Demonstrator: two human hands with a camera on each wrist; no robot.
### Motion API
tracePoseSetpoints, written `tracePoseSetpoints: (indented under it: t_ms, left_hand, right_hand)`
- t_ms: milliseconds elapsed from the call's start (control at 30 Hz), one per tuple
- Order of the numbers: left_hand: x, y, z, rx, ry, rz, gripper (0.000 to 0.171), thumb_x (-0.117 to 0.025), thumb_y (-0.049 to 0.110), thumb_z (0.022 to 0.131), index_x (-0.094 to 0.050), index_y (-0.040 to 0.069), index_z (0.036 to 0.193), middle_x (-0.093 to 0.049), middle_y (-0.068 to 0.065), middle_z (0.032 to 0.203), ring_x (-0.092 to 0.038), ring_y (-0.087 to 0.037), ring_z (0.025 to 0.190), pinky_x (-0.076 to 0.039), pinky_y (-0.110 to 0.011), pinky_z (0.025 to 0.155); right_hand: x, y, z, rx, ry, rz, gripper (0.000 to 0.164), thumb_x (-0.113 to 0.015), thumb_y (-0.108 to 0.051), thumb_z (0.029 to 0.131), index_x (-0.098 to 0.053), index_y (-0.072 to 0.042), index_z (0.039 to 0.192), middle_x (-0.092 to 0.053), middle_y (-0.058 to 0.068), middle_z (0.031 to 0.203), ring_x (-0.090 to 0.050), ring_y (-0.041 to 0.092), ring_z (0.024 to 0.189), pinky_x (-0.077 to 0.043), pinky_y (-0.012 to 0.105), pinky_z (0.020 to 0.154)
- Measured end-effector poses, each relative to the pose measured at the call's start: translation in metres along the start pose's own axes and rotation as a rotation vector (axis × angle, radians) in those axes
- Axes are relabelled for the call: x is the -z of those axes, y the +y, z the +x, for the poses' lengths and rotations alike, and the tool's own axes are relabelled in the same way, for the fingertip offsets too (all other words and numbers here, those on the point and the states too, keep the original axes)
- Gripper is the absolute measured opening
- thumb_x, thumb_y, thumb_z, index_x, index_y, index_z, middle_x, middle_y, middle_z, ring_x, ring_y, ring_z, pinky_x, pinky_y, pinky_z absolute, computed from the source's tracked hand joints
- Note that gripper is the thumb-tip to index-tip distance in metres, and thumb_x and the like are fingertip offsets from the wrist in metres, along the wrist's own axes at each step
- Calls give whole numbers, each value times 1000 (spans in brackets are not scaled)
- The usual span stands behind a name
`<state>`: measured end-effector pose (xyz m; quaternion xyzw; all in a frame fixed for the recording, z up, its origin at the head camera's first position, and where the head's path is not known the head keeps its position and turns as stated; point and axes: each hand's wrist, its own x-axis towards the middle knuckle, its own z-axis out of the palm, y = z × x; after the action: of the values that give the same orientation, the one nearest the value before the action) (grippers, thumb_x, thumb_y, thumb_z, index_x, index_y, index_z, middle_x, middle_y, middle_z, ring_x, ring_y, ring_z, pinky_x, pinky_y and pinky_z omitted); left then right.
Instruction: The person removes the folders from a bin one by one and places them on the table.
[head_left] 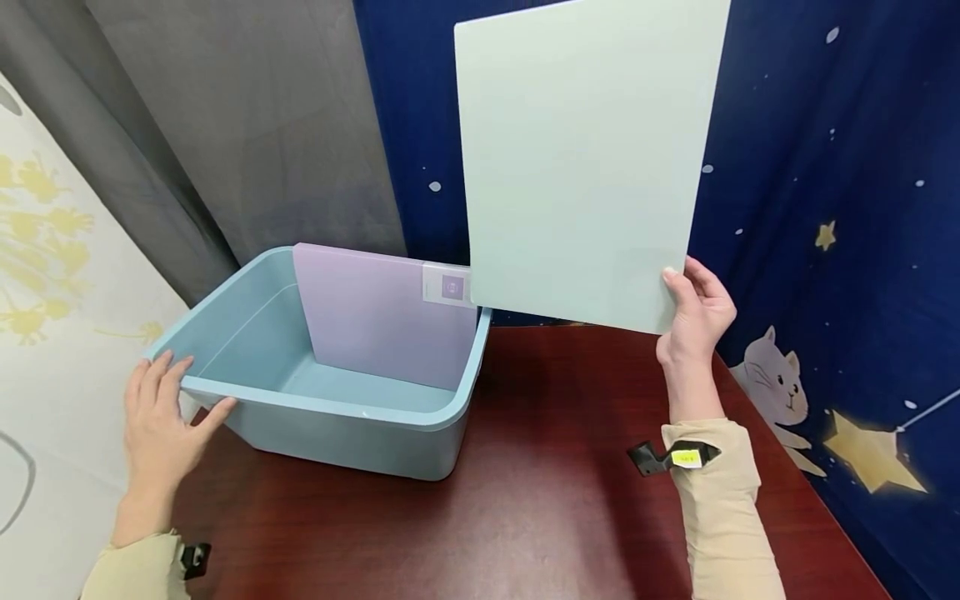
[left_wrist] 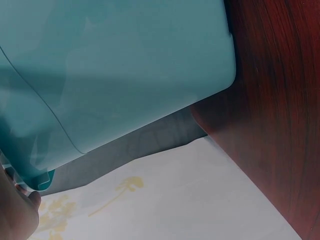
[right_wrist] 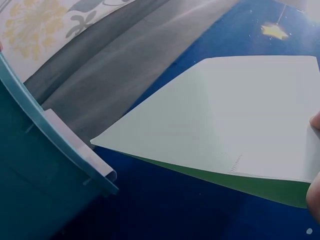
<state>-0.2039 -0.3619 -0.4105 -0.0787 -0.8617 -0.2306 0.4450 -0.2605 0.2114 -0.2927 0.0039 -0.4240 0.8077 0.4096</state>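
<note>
In the head view, my right hand (head_left: pixel 693 317) pinches a pale mint-green folder (head_left: pixel 585 167) at its lower right corner, thumb on the near face. The folder is raised upright above the table. From the right wrist view, the folder (right_wrist: pixel 260 110) shows a darker green strip along its lower edge. My left hand (head_left: pixel 161 417) grips the near left corner of a light blue plastic bin (head_left: pixel 337 437), its fingers over the rim. Inside the bin a light purple folder (head_left: pixel 382 317) with a white label stands against the far side.
The bin sits on a dark red wooden table (head_left: pixel 555 500). Behind hang a grey curtain (head_left: pixel 262 108) and a navy curtain (head_left: pixel 847 150) with stars and a cat. White patterned cloth (head_left: pixel 60 417) borders the left side.
</note>
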Motion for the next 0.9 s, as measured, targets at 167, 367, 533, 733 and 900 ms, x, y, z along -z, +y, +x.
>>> tracePoseSetpoints:
  t_ms: [167, 367, 533, 733, 900]
  left_hand:
    - [0, 2, -1, 16, -10, -2, 100, -48, 78, 68, -50, -7, 120, -39, -29, 132, -22, -41, 130, -12, -44, 109]
    - [-1, 4, 0, 10, -12, 5, 100, -47, 78, 69, -49, -8, 120, -39, -30, 131, -22, -42, 129, -12, -44, 109]
    - [-2, 3, 0, -13, 13, 4, 99, -48, 78, 69, -50, -9, 118, -40, -31, 129, -24, -45, 127, -12, -44, 109]
    - [-2, 2, 0, -13, 13, 4, 100, -48, 78, 68, -51, -9, 118, -41, -31, 129, -24, -44, 127, -12, -44, 109]
    - [-1, 2, -1, 0, 2, 8, 100, -48, 78, 68, -50, -8, 119, -40, -30, 130, -23, -44, 128, -12, -44, 109]
  right_hand:
    - [11, 0, 1, -3, 24, 17, 19, -65, 13, 71, -70, 3, 87, -66, 8, 78, -60, 16, 69, -49, 25, 58]
    - [23, -2, 3, -10, 54, 16, 18, -66, 12, 70, -70, 3, 86, -67, 8, 78, -60, 16, 69, -49, 24, 58]
    - [31, -3, 4, -2, 52, 1, 19, -68, 10, 70, -69, 5, 88, -67, 9, 79, -60, 17, 70, -49, 25, 58]
    - [39, -6, 7, 19, 53, 30, 18, -68, 11, 70, -68, 6, 87, -67, 10, 78, -60, 17, 68, -48, 24, 56]
    - [46, -10, 9, 29, 56, 11, 20, -69, 11, 69, -68, 8, 88, -67, 11, 78, -61, 17, 68, -48, 25, 56]
